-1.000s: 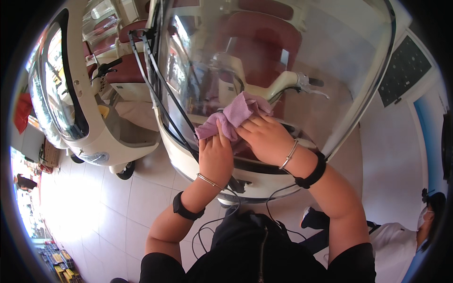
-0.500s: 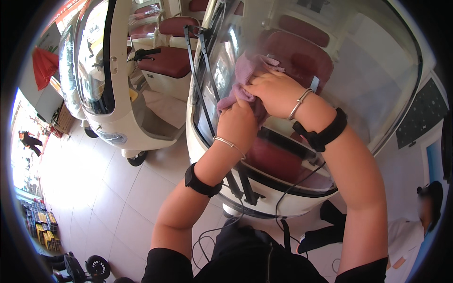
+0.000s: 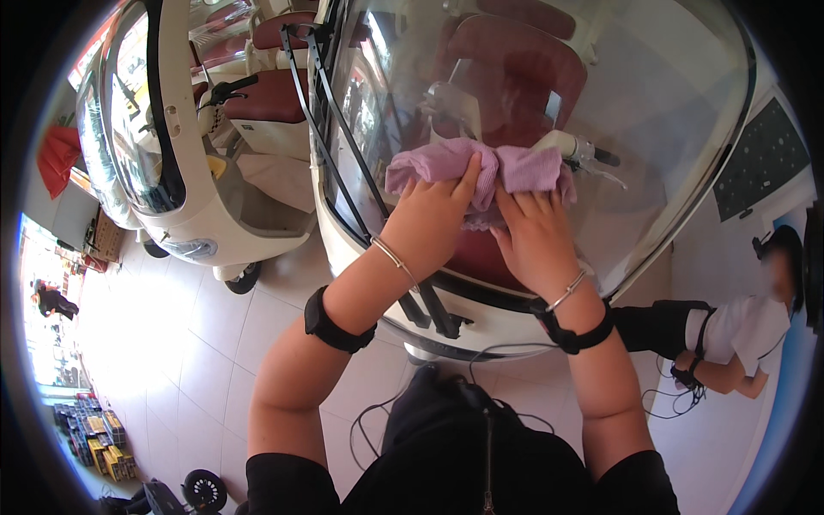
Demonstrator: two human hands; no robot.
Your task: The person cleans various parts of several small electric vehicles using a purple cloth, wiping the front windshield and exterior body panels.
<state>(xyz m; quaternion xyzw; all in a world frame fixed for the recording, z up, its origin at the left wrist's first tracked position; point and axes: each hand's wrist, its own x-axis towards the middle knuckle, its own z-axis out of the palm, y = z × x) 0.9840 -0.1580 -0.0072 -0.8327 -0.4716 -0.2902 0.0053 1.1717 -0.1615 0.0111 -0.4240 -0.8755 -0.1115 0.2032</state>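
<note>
A pinkish-purple cloth lies bunched and folded against the curved windshield of a white enclosed three-wheeler. My left hand grips its left part, thumb laid over the folds and the other fingers partly hidden. Beside it, my right hand holds the right part, with the fingertips pressed into the fabric. Through the glass show the red-brown seat and a handlebar grip with its lever. Two black wiper arms run along the windshield's left side.
Another white three-wheeler stands to the left on the tiled floor. Dark cables hang near my legs. A person in a white top is at the right. Stacked boxes stand at the lower left.
My right hand has come down and level with my left, and the cloth is now stretched wider between them. The view has shifted, and the person at right shows more.
</note>
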